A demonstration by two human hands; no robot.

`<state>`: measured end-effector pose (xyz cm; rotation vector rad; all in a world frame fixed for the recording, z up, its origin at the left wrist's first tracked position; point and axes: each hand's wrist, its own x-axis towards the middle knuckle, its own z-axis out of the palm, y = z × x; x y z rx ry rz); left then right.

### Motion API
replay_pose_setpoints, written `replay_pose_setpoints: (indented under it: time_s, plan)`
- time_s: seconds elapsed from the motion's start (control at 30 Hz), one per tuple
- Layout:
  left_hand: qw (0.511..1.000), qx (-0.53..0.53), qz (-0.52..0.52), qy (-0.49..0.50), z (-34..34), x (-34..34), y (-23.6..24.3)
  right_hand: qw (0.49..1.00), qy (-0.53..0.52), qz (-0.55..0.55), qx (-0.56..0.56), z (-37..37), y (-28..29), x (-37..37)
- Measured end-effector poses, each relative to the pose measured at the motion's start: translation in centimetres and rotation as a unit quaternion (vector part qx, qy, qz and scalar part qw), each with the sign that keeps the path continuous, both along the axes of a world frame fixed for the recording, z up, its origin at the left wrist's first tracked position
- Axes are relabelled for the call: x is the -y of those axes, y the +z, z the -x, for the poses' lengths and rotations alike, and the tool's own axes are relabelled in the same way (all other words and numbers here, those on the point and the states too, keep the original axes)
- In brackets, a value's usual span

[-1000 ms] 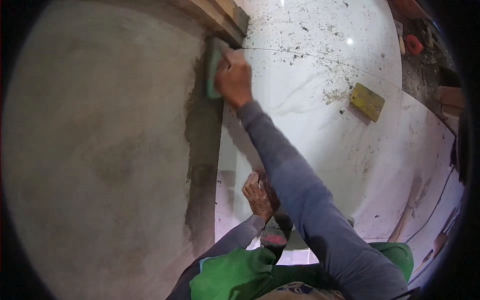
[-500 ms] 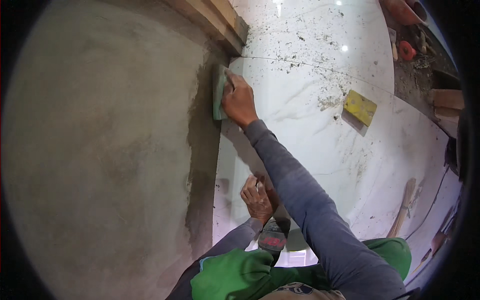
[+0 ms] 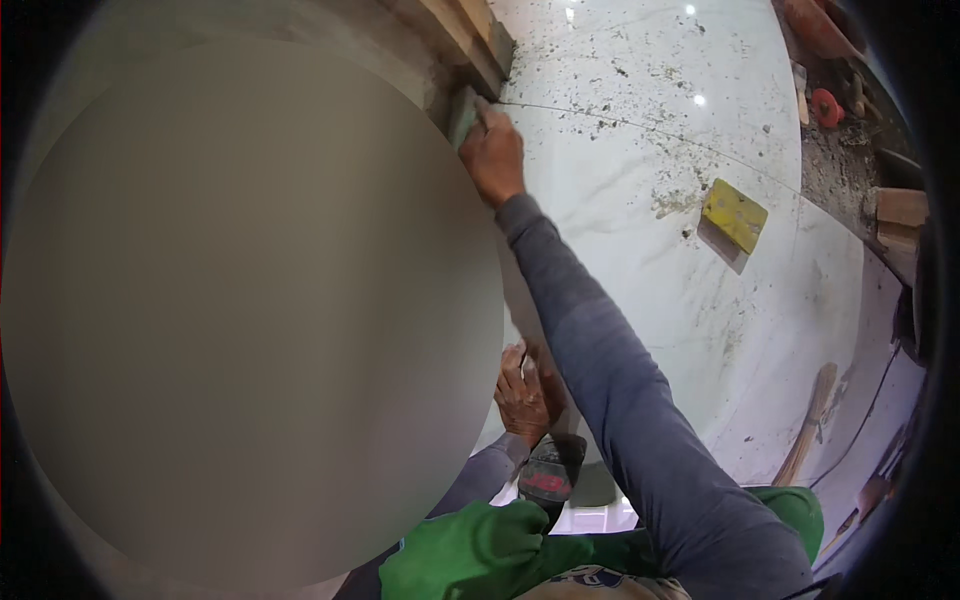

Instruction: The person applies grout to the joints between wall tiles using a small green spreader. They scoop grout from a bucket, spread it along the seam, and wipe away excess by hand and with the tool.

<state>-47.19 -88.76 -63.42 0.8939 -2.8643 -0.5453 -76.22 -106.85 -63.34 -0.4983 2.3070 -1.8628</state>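
My right hand (image 3: 493,155) grips a pale green pad (image 3: 462,115) against the dark damp strip beside the white tiles (image 3: 600,250), just below a wooden frame (image 3: 465,40). Lower down, my left hand (image 3: 522,395) rests with bent fingers slightly apart near a dark footwear piece with red markings (image 3: 548,470); what lies under its fingertips is unclear. A yellow pad (image 3: 735,216) lies on the tiles to the right. A large featureless grey disc hides most of the left of the view, including much of the plastered surface.
At the right, tools and rubble sit in a dark strip, with an orange container (image 3: 815,25), a red round object (image 3: 826,108) and bricks (image 3: 900,215). A straw broom (image 3: 808,420) lies on the lower-right tiles near a cord. Scattered grit covers the upper tiles.
My right hand went down along the strip, then back up toward the wooden frame with the green pad. The grey disc now covers the left area that showed plaster earlier.
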Motion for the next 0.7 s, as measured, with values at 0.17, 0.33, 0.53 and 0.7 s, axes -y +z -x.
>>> replay_pose_setpoints:
  time_s: [0.17, 0.33, 0.53, 0.7]
  plan:
    - [0.999, 0.022, 0.034, 0.031, -2.9, 0.9, -1.7, 0.997, 0.049, -0.001, 0.058, -6.3, 0.2, 0.1]
    - [0.999, 0.004, 0.031, 0.008, -0.7, 0.4, -1.2, 0.999, 0.026, 0.005, 0.023, -0.8, 1.2, 0.0]
    - [0.992, 0.029, -0.023, 0.123, -3.8, -0.1, -3.8, 0.993, 0.108, -0.019, 0.049, -12.0, -1.0, -4.2]
    - [0.999, 0.032, 0.028, 0.004, -0.5, -0.2, -0.5, 0.995, 0.100, 0.012, 0.005, -9.2, -1.7, -9.9]
